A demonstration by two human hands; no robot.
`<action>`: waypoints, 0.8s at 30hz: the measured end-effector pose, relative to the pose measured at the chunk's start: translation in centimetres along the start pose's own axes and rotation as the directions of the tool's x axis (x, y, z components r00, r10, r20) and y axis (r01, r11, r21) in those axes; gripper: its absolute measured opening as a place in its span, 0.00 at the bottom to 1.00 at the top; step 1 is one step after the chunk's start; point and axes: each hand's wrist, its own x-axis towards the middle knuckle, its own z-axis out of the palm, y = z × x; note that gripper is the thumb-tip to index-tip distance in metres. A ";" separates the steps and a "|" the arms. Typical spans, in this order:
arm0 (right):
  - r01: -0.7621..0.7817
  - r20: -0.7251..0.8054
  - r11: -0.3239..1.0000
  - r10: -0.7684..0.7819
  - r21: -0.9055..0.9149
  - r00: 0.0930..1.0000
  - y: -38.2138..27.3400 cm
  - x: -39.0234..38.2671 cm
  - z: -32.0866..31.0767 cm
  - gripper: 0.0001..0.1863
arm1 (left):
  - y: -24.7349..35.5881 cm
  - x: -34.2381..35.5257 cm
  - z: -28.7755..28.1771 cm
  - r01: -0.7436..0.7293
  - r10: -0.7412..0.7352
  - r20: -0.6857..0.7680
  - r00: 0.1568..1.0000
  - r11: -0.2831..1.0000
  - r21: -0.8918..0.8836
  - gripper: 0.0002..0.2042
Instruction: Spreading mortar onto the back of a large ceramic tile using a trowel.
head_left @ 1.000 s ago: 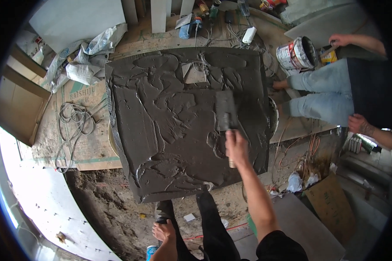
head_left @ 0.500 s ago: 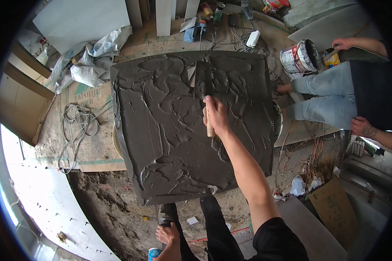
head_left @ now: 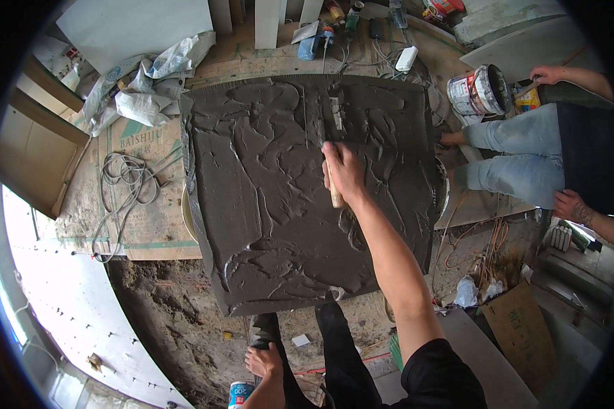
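A large square slab (head_left: 242, 198) is coated in wet dark grey mortar with ridges and swirls. My right hand (head_left: 344, 170) is closed round the pale wooden handle of a trowel (head_left: 335, 194), over the slab's upper middle. The trowel's blade points away from me against the far part of the coating; mortar covers it and its outline is hard to make out. Below the slab's near edge, my left hand (head_left: 263, 361) lies on my left knee, fingers spread, holding nothing.
A co-worker in jeans (head_left: 518, 129) is at the right, one hand on a stick beside a mortar-smeared bucket (head_left: 477, 92). Cables and a blue tool (head_left: 309, 48) lie beyond the slab. Coiled cable (head_left: 126, 177) and crumpled sacks (head_left: 143, 95) are left; a blue can (head_left: 240, 393) stands near my left hand.
The trowel has shifted slightly, and a pale patch now shows to the right of its blade. The whole view has moved a little; my left hand stays on my knee.
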 end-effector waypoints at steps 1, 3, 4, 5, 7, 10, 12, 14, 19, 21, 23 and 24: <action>-0.002 0.001 1.000 0.002 0.000 1.000 -0.1 0.7 0.0 0.23 | 0.1 -0.1 0.0 0.001 -0.001 0.001 1.000 1.000 0.001 0.31; -0.022 -0.006 0.999 0.022 -0.025 1.000 -0.3 1.4 -0.4 0.23 | 0.4 -0.2 0.2 -0.012 0.012 -0.010 1.000 1.000 -0.001 0.31; -0.023 -0.004 0.999 0.023 -0.023 1.000 -0.1 0.9 -0.4 0.23 | 0.2 0.0 0.2 -0.010 0.010 -0.010 1.000 1.000 0.000 0.31; -0.054 0.024 0.998 0.055 -0.044 0.998 0.1 -0.4 -0.8 0.23 | -0.1 0.1 0.2 -0.014 0.014 -0.013 1.000 1.000 0.006 0.31; -0.082 0.046 0.994 0.085 -0.068 0.995 0.0 -2.9 -1.2 0.23 | -0.7 0.6 0.3 -0.024 0.024 -0.017 1.000 1.000 0.012 0.31; -0.106 -0.019 0.994 0.106 0.025 0.994 -0.4 -6.2 -1.6 0.21 | -0.9 0.9 0.3 -0.014 0.016 -0.058 0.998 0.999 0.037 0.31; -0.116 -0.089 0.873 0.178 0.474 0.980 -0.4 -7.1 -1.1 0.20 | 0.0 0.3 -0.3 -0.026 0.025 0.015 1.000 1.000 0.012 0.31; -0.102 -0.106 0.741 0.229 0.664 0.968 -0.4 -6.7 2.4 0.23 | -0.4 0.4 -0.1 -0.029 0.029 -0.010 1.000 0.999 0.020 0.31; 0.077 -0.295 0.617 0.261 0.784 0.919 -1.5 -2.3 11.1 0.25 | 0.0 0.2 0.0 -0.042 0.042 -0.010 0.999 0.998 0.048 0.33; 0.130 -0.379 0.653 0.256 0.746 0.889 -3.0 -0.2 13.2 0.25 | -0.2 -0.1 0.0 -0.038 0.039 -0.015 0.999 0.997 0.062 0.33; 0.131 -0.411 0.639 0.312 0.758 0.857 -4.2 1.7 14.4 0.24 | 0.0 0.2 -0.2 -0.041 0.041 -0.008 0.999 0.997 0.064 0.33; 0.130 -0.414 0.645 0.312 0.753 0.855 -4.2 2.3 14.5 0.24 | 0.3 0.1 -0.1 -0.030 0.030 -0.009 0.999 0.998 0.058 0.33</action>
